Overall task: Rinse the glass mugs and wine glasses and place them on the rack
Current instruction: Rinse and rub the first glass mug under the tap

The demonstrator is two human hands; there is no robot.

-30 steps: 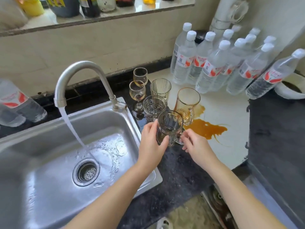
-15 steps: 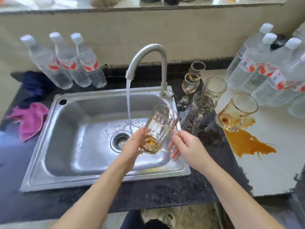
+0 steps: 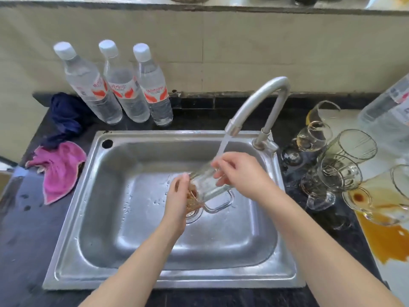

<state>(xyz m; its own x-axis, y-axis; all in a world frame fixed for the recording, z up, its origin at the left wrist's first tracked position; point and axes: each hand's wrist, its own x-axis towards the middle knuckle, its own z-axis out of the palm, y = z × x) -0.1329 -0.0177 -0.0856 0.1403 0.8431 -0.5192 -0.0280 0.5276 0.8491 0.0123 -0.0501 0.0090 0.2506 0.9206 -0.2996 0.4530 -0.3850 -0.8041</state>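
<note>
A clear glass mug (image 3: 207, 185) lies tilted over the steel sink (image 3: 137, 258), its handle pointing down and towards me. The running tap (image 3: 261, 100) pours water onto its upper end. My left hand (image 3: 178, 202) holds the lower end, where brown liquid spills over the drain. My right hand (image 3: 241, 171) grips the upper end with curled fingers. More glass mugs (image 3: 338, 173) and wine glasses (image 3: 314, 136) stand crowded on the dark counter right of the tap, some with amber dregs.
Three water bottles (image 3: 124, 89) stand behind the sink at the left. A pink cloth (image 3: 58, 171) and a dark blue cloth (image 3: 66, 116) lie left of the sink. An amber spill (image 3: 385, 240) spreads over the white surface at the right, beside a tipped mug (image 3: 376, 202).
Both hands have carried the mug from the counter to over the sink and into the water stream, tipping it so that the brown liquid runs out. The view has swung left.
</note>
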